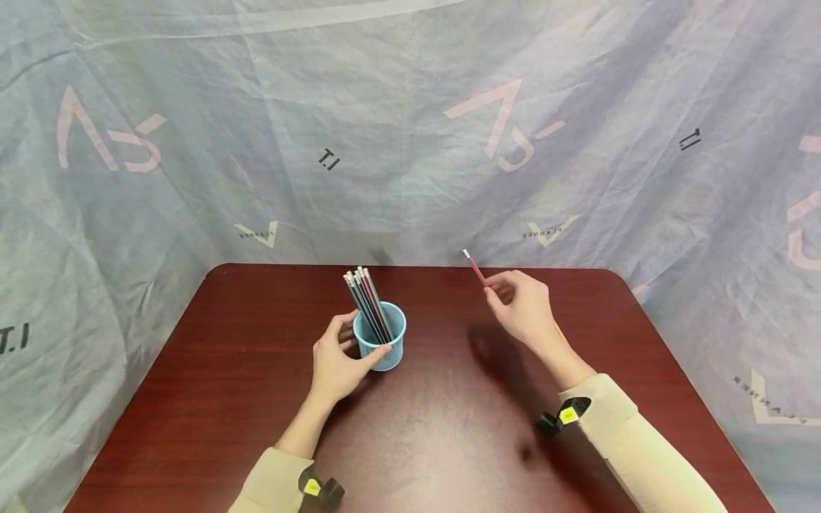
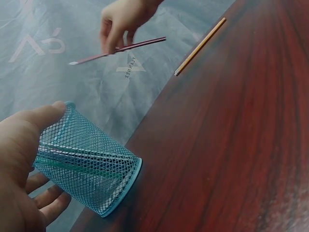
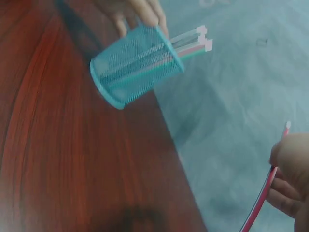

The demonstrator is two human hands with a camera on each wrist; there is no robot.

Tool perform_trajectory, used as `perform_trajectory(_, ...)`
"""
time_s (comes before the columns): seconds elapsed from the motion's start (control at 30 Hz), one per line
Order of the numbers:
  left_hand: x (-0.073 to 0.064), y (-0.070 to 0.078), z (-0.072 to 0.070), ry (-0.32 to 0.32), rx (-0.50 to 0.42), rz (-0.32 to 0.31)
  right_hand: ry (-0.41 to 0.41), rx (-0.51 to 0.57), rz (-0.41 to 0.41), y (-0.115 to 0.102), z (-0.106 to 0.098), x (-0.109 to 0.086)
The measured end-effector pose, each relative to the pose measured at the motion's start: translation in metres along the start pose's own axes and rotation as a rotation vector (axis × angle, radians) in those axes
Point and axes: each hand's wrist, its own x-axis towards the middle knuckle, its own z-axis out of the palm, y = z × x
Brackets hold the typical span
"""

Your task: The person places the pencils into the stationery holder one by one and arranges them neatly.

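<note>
A light blue mesh pencil cup (image 1: 380,356) stands upright on the table, with several pencils (image 1: 368,299) leaning in it, white eraser ends up. My left hand (image 1: 338,361) grips the cup from the left, thumb near the rim and fingers round the far side. To the right, my right hand (image 1: 522,306) pinches a red pencil (image 1: 475,268) above the table. Its white eraser end points up and toward the left. In the left wrist view the red pencil (image 2: 145,43) slants across the fingertips, and a yellow pencil (image 2: 200,47) lies on the tabletop beyond the cup.
The dark red wooden table (image 1: 256,399) has rounded far corners. Grey printed sheeting (image 1: 398,142) hangs behind it and along both sides. A black wrist device with a yellow label sits on each cuff, the right one (image 1: 564,415) close over the tabletop.
</note>
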Motion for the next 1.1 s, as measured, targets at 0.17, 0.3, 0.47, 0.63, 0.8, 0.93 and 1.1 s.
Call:
perform_trajectory(0.17,0.000,0.001,0.000,0.000,-0.004,-0.006,0.040,0.078,-0.013,-0.025,0.006,0.012)
perform_trajectory(0.3,0.000,0.002,0.000,0.001,-0.008,-0.004,0.074,0.151,-0.039,-0.042,0.013,0.020)
perform_trajectory(0.47,0.000,0.002,0.000,-0.001,-0.012,-0.005,0.120,0.219,-0.093,-0.059,0.024,0.027)
perform_trajectory(0.63,0.000,0.003,-0.001,-0.007,-0.014,-0.004,0.125,0.292,-0.125,-0.077,0.031,0.031)
perform_trajectory(0.8,-0.001,0.003,-0.003,0.001,-0.006,0.000,0.128,0.351,-0.164,-0.093,0.037,0.036)
perform_trajectory(0.93,-0.001,0.001,-0.004,0.006,0.001,0.008,0.125,0.410,-0.179,-0.106,0.040,0.038)
perform_trajectory(1.1,-0.001,0.002,-0.005,0.002,-0.004,0.007,0.109,0.487,-0.174,-0.119,0.045,0.040)
